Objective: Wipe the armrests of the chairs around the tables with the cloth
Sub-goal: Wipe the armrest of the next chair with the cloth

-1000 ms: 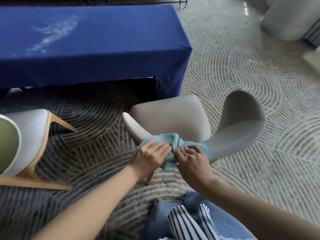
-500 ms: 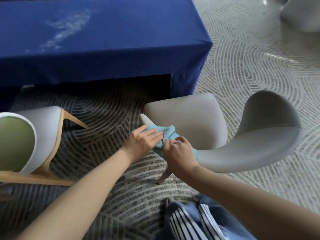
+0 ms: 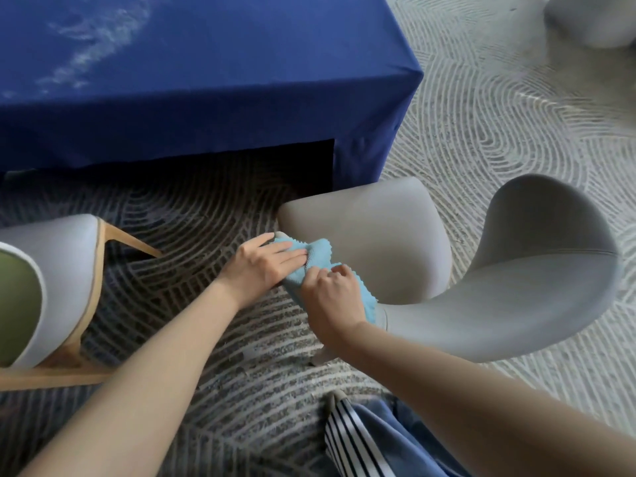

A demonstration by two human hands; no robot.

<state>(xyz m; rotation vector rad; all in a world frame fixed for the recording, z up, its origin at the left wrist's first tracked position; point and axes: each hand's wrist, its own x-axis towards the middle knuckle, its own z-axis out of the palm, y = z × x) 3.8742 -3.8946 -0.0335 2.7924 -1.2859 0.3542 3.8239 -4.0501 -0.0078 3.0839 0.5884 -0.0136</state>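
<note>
Head view, left hand (image 3: 265,266) pressing cloth (image 3: 318,252), right hand (image 3: 332,297) gripping it

Your view is softly, evenly lit; pale glare streaks the blue tablecloth (image 3: 96,49), deep shadow pools beneath it, edges bow.

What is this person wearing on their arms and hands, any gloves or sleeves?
Nothing: the left hand and right hand are without gloves, and the left forearm and right forearm show no sleeve or watch. Lower down, blue clothing and black-and-white striped fabric are in view.
</note>
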